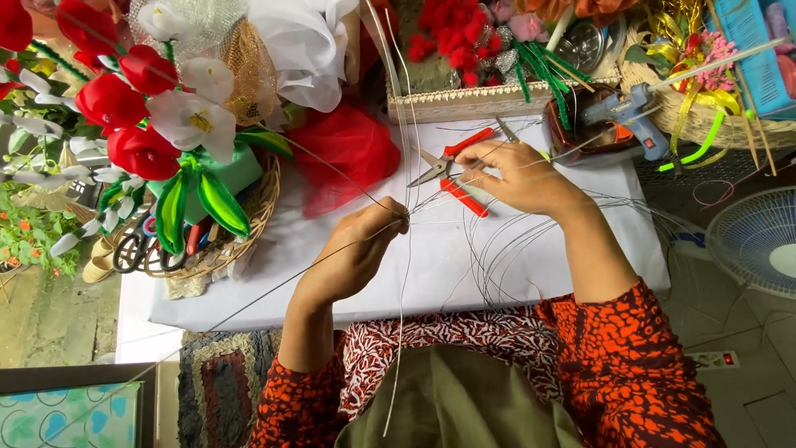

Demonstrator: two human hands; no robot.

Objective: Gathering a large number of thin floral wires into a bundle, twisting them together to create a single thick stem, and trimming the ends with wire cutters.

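1. On the white-covered table [249, 282], the person's left hand [352, 253] has its fingers pinched shut on a thin grey wire [274, 286], gripping it where several strands cross.
2. Right hand [518, 174] reaches toward the red-handled pliers [456, 170]; its fingertips rest among the strands just beside the handles, and whether they grip anything cannot be told.
3. Judged from this, the work looks early: loose coils of wire [506, 249] lie uncut near the right forearm, and a long white stem [404, 249] runs down toward the lap, unattached.
4. Finished pieces stand nearby: a basket of red and white fabric flowers [149, 108] at left, a glue gun [626, 112] at right.
5. Around the low table lie a patterned rug [220, 386], a tiled floor, a fan [759, 241] and a power strip [713, 359].
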